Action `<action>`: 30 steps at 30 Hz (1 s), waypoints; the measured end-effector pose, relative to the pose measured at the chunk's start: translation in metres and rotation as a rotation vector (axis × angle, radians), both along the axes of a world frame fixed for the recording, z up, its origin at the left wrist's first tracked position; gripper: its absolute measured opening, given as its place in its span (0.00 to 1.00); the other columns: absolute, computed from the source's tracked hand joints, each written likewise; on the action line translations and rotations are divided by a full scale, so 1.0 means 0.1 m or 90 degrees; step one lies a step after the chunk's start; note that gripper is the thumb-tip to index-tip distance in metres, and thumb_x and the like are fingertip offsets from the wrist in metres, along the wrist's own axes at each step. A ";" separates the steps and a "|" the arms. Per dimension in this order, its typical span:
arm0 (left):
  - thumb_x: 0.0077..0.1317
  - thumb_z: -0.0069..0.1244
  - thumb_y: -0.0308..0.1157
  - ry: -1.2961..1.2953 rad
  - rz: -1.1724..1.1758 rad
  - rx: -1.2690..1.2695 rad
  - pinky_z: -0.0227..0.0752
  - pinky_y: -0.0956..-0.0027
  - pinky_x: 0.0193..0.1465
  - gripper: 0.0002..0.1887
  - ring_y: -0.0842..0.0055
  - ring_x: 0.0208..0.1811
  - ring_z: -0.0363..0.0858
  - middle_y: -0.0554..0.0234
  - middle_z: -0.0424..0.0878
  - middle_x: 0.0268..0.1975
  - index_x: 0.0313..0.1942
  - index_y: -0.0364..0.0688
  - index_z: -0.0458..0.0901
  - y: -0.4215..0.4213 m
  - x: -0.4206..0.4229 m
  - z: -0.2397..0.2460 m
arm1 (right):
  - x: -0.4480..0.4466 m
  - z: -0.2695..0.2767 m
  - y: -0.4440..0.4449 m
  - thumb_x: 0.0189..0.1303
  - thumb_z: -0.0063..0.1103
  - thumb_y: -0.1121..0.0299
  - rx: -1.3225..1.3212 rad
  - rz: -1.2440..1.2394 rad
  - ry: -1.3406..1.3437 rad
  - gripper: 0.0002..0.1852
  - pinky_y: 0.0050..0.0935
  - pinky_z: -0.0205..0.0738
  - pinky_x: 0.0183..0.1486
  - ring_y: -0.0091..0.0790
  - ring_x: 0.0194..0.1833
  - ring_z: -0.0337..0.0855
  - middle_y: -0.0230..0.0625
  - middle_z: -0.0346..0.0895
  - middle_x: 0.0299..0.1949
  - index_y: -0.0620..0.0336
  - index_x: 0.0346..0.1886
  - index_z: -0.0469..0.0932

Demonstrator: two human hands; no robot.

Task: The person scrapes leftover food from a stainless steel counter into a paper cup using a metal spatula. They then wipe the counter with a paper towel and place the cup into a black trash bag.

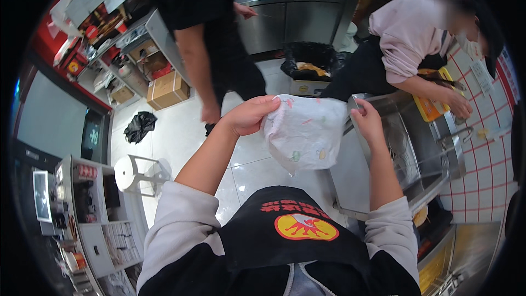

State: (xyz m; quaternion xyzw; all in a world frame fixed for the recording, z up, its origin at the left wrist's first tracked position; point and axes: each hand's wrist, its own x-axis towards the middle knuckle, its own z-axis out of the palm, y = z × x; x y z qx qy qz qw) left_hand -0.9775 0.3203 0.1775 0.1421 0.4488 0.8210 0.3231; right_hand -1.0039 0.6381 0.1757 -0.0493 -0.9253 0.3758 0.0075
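A white cloth [306, 131] with small coloured prints hangs unfolded in front of my black apron [296, 234]. My left hand [252, 116] pinches its upper left corner between thumb and fingers. Near the cloth's upper right edge is my right hand [367, 122], its thumb and forefinger raised and slightly apart; a narrow gap seems to lie between it and the cloth. Below and behind the cloth shows the tiled floor. To the right stands a stainless steel sink [423, 172] with a faucet [456, 133].
A person in black [197, 0] stands ahead on the left. At the right, a person in a pink top [404, 37] bends over the sink by a yellow tray [427, 109]. A lined bin [314, 59], cardboard box [167, 90], white stool [126, 173] and black bag [140, 126] stand around.
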 end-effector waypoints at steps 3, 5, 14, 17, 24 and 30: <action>0.70 0.41 0.42 -0.018 0.022 -0.089 0.70 0.76 0.45 0.15 0.85 0.40 0.76 0.71 0.79 0.40 0.44 0.40 0.75 0.08 0.00 0.03 | -0.04 0.01 -0.24 0.64 0.53 0.66 -0.430 0.107 0.127 0.18 0.22 0.68 0.49 0.23 0.44 0.75 0.34 0.78 0.45 0.58 0.56 0.72; 0.70 0.43 0.42 0.007 -0.005 -0.098 0.68 0.80 0.39 0.12 0.89 0.34 0.73 0.76 0.77 0.33 0.38 0.43 0.76 0.17 0.02 0.01 | 0.09 -0.05 -0.46 0.69 0.42 0.55 -0.458 0.338 0.161 0.23 0.29 0.60 0.61 0.29 0.55 0.70 0.38 0.72 0.55 0.60 0.61 0.67; 0.68 0.46 0.41 -0.044 0.189 -0.252 0.69 0.79 0.36 0.12 0.89 0.31 0.72 0.76 0.77 0.28 0.34 0.42 0.78 -0.03 0.36 -0.30 | 0.18 -1.75 -0.49 0.63 0.49 0.53 0.032 0.717 -0.066 0.18 0.43 0.68 0.35 0.52 0.32 0.75 0.49 0.75 0.28 0.60 0.33 0.77; 0.69 0.45 0.41 -0.182 0.434 -0.156 0.71 0.75 0.37 0.12 0.85 0.33 0.74 0.72 0.77 0.32 0.37 0.41 0.76 -0.33 0.75 -0.44 | -0.04 -2.35 0.17 0.57 0.53 0.49 0.503 0.850 -0.275 0.21 0.39 0.72 0.50 0.46 0.46 0.79 0.44 0.79 0.43 0.54 0.44 0.79; 0.70 0.41 0.38 -0.249 0.544 -0.166 0.73 0.70 0.47 0.13 0.77 0.43 0.79 0.65 0.79 0.43 0.47 0.40 0.74 -0.37 1.19 -0.62 | -0.21 -2.17 -0.43 0.60 0.56 0.52 -0.064 0.759 -0.399 0.27 0.32 0.65 0.58 0.37 0.56 0.73 0.44 0.74 0.54 0.60 0.58 0.71; 0.66 0.46 0.28 -0.160 0.518 -0.007 0.72 0.66 0.55 0.20 0.73 0.52 0.77 0.62 0.76 0.52 0.58 0.40 0.67 -0.66 1.08 -0.58 | 0.11 -1.46 -1.75 0.65 0.52 0.58 -0.535 0.681 -0.599 0.23 0.25 0.65 0.54 0.29 0.53 0.73 0.34 0.74 0.52 0.61 0.59 0.68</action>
